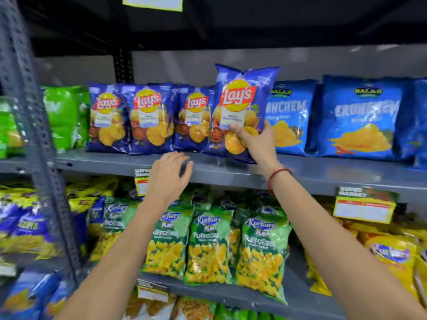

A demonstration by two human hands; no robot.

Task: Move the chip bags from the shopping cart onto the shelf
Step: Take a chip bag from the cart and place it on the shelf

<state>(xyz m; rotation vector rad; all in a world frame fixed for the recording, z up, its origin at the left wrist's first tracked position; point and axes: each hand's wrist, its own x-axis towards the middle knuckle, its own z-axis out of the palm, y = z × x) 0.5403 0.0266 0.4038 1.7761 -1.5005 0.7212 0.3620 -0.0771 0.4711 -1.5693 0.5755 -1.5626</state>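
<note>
Right hand (250, 140) grips a glossy blue Lay's chip bag (240, 112) by its lower right part, thumb across the front and fingers behind, holding it upright with its bottom edge at or just above the front of the grey metal shelf (323, 174). Left hand (167, 179) is empty, fingers spread and loose, hovering just in front of the shelf lip below the row. Three matching blue Lay's bags (147, 118) already stand side by side on the same shelf, immediately left of the held one; light blue Crunchex bags (360, 118) stand to its right, so the gap it is going into is narrow. Judging by this, several bags look placed and this one is nearly set but not yet let go. The shopping cart is out of view, so how many bags remain in it cannot be told. Green Kurkure Puffcorn bags (208, 245) fill the shelf below.
</note>
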